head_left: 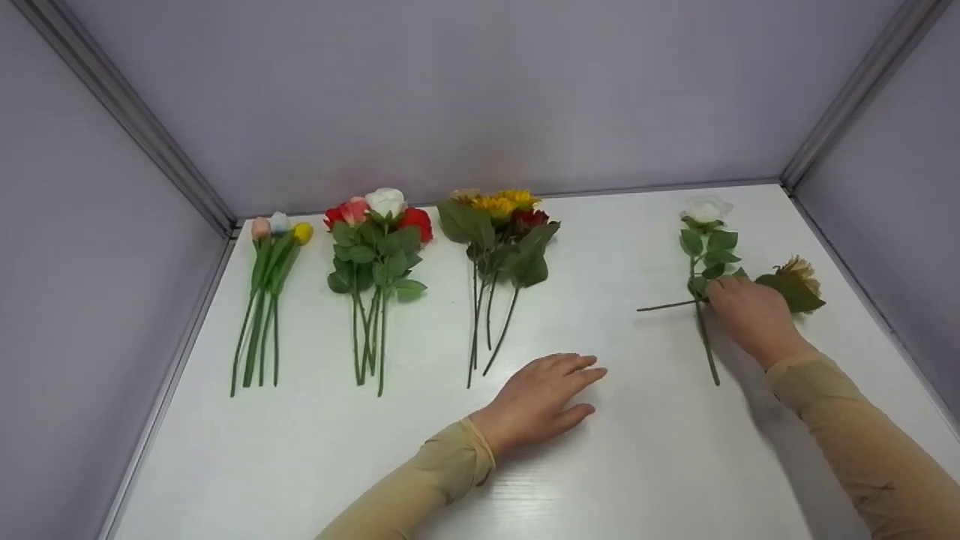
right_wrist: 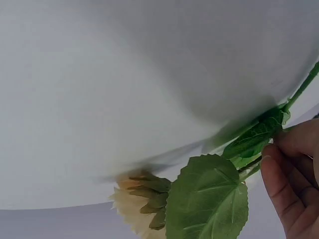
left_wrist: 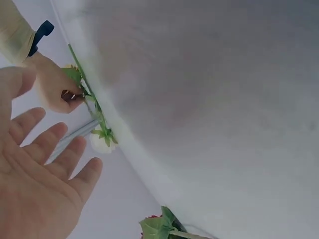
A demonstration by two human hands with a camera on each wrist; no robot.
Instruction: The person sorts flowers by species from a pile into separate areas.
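Note:
A white rose (head_left: pixel 706 210) lies at the right of the white table (head_left: pixel 645 465), its stem pointing towards me. A pale yellow sunflower (head_left: pixel 799 276) lies across it, stem pointing left. My right hand (head_left: pixel 739 304) is over the crossing and pinches the sunflower's stem beside its big leaf (right_wrist: pixel 207 199); the right-hand fingers (right_wrist: pixel 289 179) curl round that stem below the sunflower head (right_wrist: pixel 137 204). My left hand (head_left: pixel 574 386) rests flat on the table with straight fingers and holds nothing. In the left wrist view the left hand (left_wrist: pixel 40 184) is spread, with the right hand (left_wrist: pixel 55 87) and the rose (left_wrist: pixel 99 142) beyond.
Three bunches lie side by side along the back left: tulips (head_left: pixel 277 232), red, pink and white roses (head_left: pixel 379 217), and yellow and dark red sunflowers (head_left: pixel 499 217). Grey walls enclose the table on three sides.

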